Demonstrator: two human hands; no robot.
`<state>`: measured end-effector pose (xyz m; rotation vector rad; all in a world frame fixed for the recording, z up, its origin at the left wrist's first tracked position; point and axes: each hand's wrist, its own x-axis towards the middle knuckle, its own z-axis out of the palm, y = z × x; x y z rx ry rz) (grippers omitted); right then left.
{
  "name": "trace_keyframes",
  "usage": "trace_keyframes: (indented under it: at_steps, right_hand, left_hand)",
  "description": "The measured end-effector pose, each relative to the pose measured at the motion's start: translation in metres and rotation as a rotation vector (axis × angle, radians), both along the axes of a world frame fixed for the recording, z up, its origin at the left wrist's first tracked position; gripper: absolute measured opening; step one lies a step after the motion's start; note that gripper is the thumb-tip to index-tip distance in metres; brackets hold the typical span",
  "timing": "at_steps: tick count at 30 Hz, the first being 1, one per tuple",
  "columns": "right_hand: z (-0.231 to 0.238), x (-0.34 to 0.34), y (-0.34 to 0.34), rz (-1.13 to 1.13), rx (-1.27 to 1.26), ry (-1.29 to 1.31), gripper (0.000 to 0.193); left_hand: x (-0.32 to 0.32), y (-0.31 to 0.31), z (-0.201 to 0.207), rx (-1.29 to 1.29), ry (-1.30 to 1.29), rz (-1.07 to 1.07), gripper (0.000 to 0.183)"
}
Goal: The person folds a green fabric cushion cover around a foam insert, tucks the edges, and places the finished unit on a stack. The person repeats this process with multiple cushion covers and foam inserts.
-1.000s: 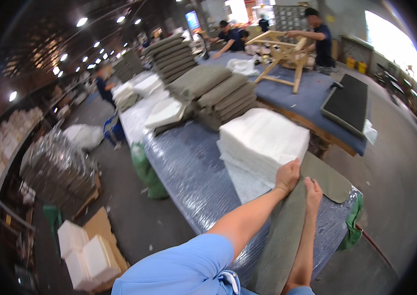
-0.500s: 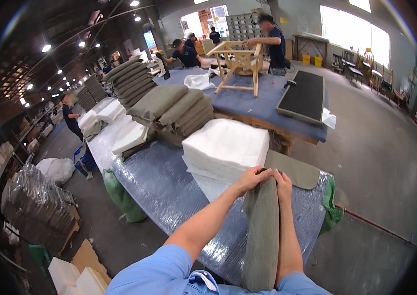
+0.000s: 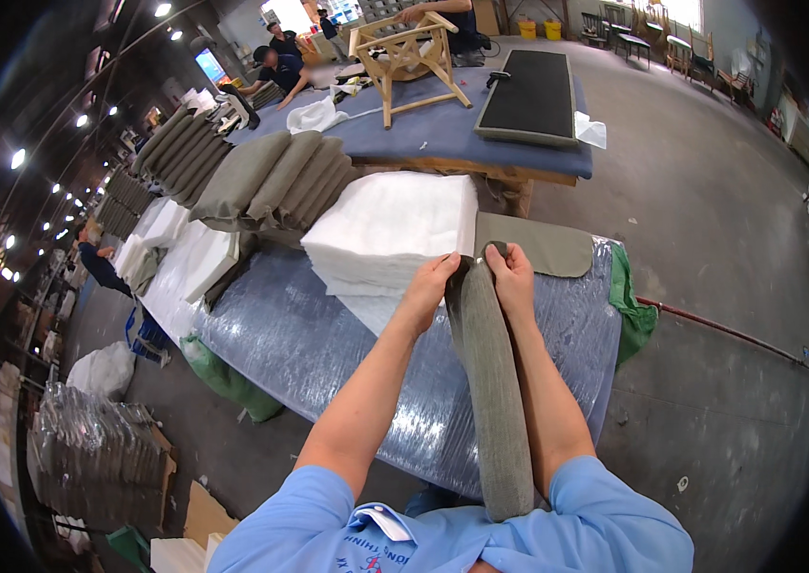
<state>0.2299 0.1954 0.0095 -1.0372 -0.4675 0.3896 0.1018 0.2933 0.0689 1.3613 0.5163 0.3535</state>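
A grey-green cushion point(image 3: 492, 392) stands on edge between my forearms, its near end against my chest and its far end over the plastic-covered table point(image 3: 328, 358). My left hand point(image 3: 431, 288) pinches the fabric at the left of that far end. My right hand point(image 3: 511, 279) is closed on the fabric edge at the right, and a dark gap shows between the two. Just beyond my hands lies a thick stack of white wadding sheets point(image 3: 395, 212). To its right is a flat grey-green piece point(image 3: 543, 246) with a rounded corner.
Piled grey-green cushions point(image 3: 271, 181) stand at the far left of the table. Behind is a blue work table point(image 3: 376, 138) with an upturned wooden chair frame point(image 3: 404, 62) and a black panel point(image 3: 528, 95). Several people work there. A green sack point(image 3: 223, 382) hangs at the left edge.
My hands have moved apart at the cushion's far end, drawing the fabric edges away from each other. The view has tipped downward and turned right.
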Motion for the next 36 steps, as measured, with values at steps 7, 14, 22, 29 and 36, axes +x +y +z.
trace_keyframes:
  at_steps: [7, 14, 22, 29, 36]
  right_hand:
    - [0.005, 0.027, 0.012, 0.031, -0.004, -0.042, 0.013]
    - [-0.001, 0.021, 0.026, 0.192, -0.088, 0.064, 0.018]
    - [-0.079, 0.006, -0.013, -0.136, -0.345, -0.018, 0.026]
    - [-0.199, -0.066, -0.285, 0.361, -0.849, 0.515, 0.025]
    - [-0.153, -0.118, -0.376, -0.18, -0.635, 0.338, 0.04]
  left_hand:
    - [0.009, -0.02, 0.012, 0.133, 0.14, -0.137, 0.039]
    - [0.008, -0.028, 0.004, -0.04, 0.088, -0.03, 0.03]
    - [0.001, -0.023, -0.011, -0.041, 0.028, 0.173, 0.026]
    - [-0.056, -0.006, -0.014, -0.068, -0.049, 0.484, 0.03]
    - [-0.145, 0.0, -0.068, -0.133, -0.17, 0.723, 0.032]
